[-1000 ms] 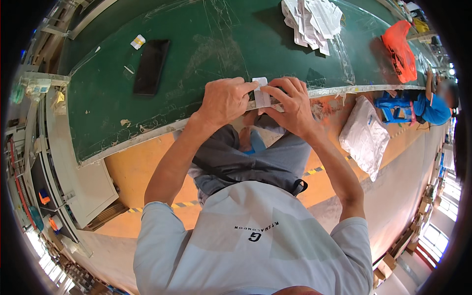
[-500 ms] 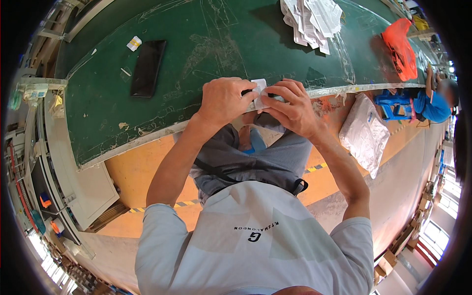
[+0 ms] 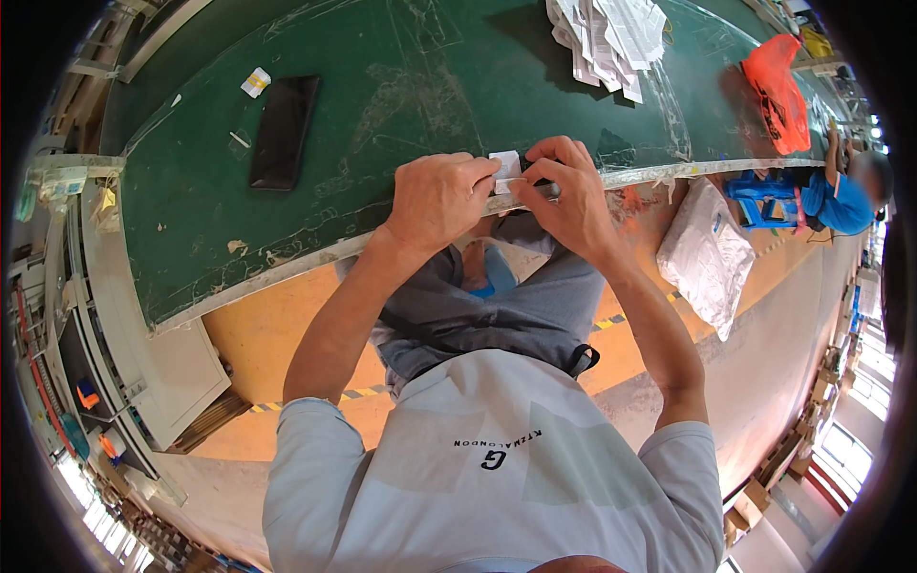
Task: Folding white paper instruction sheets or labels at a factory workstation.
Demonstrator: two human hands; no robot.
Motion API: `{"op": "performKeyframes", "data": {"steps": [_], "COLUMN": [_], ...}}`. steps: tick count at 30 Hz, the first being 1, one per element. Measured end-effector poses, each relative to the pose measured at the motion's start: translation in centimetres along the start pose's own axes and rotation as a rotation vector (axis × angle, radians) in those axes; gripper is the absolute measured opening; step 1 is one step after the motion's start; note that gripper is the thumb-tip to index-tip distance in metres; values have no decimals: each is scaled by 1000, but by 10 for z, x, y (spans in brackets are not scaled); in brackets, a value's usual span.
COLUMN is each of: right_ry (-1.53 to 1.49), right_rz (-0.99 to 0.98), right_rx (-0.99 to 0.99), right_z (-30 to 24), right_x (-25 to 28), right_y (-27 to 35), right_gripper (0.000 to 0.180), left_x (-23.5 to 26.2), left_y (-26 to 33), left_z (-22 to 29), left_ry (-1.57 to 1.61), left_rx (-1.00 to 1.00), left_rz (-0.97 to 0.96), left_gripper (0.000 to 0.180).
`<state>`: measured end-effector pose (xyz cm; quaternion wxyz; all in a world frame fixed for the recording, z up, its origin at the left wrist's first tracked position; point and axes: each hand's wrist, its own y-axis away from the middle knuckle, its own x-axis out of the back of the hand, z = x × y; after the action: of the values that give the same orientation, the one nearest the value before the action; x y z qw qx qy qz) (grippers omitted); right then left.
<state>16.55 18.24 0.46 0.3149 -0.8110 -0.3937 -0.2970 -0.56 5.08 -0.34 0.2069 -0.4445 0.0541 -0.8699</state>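
A small folded white sheet of paper (image 3: 505,166) lies at the near edge of the green table, between my two hands. My left hand (image 3: 435,199) is closed, its thumb and forefinger pinching the sheet's left side. From the right, my right hand (image 3: 573,202) has curled fingers, with thumb and fingertips at the sheet's lower right corner. Its index finger is raised and bent off the paper. Part of the sheet is hidden behind the fingertips.
A loose pile of white printed sheets (image 3: 611,43) lies at the far side. A black flat slab like a phone (image 3: 285,134) and a small white-yellow packet (image 3: 255,82) are on the left. A red plastic bag (image 3: 778,95) is right, near a person in blue (image 3: 845,202). A white sack (image 3: 707,253) lies below.
The fingers of my right hand have lifted and drawn back a little from the paper, so more of its folded face shows. My left hand keeps its pinch in nearly the same place.
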Motion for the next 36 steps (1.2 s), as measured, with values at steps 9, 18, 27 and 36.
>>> {"op": "performKeyframes", "data": {"steps": [9, 18, 27, 36], "right_ry": [136, 143, 300, 434], "right_rz": [-1, -15, 22, -140], "right_rx": [-74, -100, 253, 331], "right_z": [-5, -3, -30, -24], "right_x": [2, 2, -6, -3], "right_y": [-4, -8, 27, 48], "right_gripper": [22, 23, 35, 50], "left_x": [2, 2, -8, -11], "left_y": [-2, -5, 2, -15], "left_z": [-2, 0, 3, 8], "left_ry": [62, 72, 33, -17], "left_rx": [-35, 42, 89, 51], "left_rz": [-35, -36, 44, 36], "left_gripper": [19, 18, 13, 11]}}
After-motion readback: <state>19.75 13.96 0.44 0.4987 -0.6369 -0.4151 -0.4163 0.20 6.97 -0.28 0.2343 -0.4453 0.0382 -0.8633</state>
